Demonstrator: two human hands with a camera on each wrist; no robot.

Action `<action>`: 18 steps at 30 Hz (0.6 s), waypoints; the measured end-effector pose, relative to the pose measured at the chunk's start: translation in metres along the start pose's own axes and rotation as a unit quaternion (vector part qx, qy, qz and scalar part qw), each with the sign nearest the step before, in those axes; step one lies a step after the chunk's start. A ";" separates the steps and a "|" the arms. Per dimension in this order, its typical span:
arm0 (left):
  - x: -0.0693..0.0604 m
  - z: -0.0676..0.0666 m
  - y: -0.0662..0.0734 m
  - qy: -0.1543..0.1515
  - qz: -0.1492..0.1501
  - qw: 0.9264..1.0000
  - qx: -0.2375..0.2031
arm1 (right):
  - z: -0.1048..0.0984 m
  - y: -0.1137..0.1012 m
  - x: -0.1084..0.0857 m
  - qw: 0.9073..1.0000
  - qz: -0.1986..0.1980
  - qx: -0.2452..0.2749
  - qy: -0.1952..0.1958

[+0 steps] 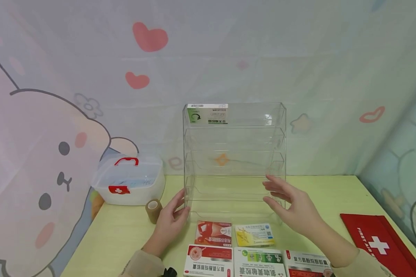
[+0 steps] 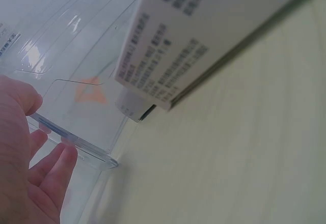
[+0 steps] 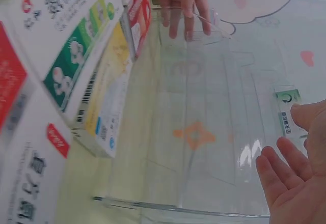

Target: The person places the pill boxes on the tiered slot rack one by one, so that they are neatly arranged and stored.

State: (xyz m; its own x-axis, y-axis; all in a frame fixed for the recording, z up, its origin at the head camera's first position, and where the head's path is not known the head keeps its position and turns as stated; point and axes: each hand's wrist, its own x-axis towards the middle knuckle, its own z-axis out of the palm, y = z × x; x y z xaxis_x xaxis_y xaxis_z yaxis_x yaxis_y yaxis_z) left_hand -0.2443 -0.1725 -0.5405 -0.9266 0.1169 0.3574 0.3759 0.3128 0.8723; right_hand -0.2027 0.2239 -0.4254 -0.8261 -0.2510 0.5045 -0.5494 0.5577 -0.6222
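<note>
A clear tiered rack [image 1: 235, 139] stands upright on the table, a green-and-white medicine box [image 1: 208, 115] in the left of its top tier. My left hand [image 1: 170, 224] is at the rack's lower left side; in the left wrist view the thumb and fingers of this hand [image 2: 30, 155] lie on opposite sides of the clear panel's edge. Beside the lower right side is my right hand [image 1: 298, 209], fingers spread and slightly bent, holding nothing. The right wrist view shows a gap between this hand [image 3: 293, 183] and the rack's side edge [image 3: 183, 211].
Several medicine boxes lie before the rack, among them a red one [image 1: 213, 233] and a yellow-and-white one [image 1: 254, 235]. A brown tape roll [image 1: 154, 211] and a white first-aid case [image 1: 131, 182] are at the left. To the right lies a red first-aid pouch [image 1: 384, 240].
</note>
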 end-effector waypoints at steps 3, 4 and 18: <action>0.000 0.000 0.001 -0.002 -0.002 1.000 -0.004 | 0.003 0.006 -0.018 1.000 0.009 -0.003 -0.007; 0.000 -0.001 0.002 -0.003 -0.002 1.000 -0.005 | 0.004 0.008 -0.023 1.000 0.014 -0.003 -0.010; -0.002 -0.001 0.002 -0.005 -0.010 1.000 0.004 | -0.001 0.033 -0.094 0.972 0.213 -0.006 -0.094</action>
State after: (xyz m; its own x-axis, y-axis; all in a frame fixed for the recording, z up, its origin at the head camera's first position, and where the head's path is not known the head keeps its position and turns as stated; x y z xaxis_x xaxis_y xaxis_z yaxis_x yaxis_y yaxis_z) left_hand -0.2421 -0.1734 -0.5390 -0.9340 0.1197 0.3366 0.3572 0.3229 0.8764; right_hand -0.1427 0.2669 -0.4924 -0.9873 -0.1353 0.0832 -0.1519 0.6511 -0.7436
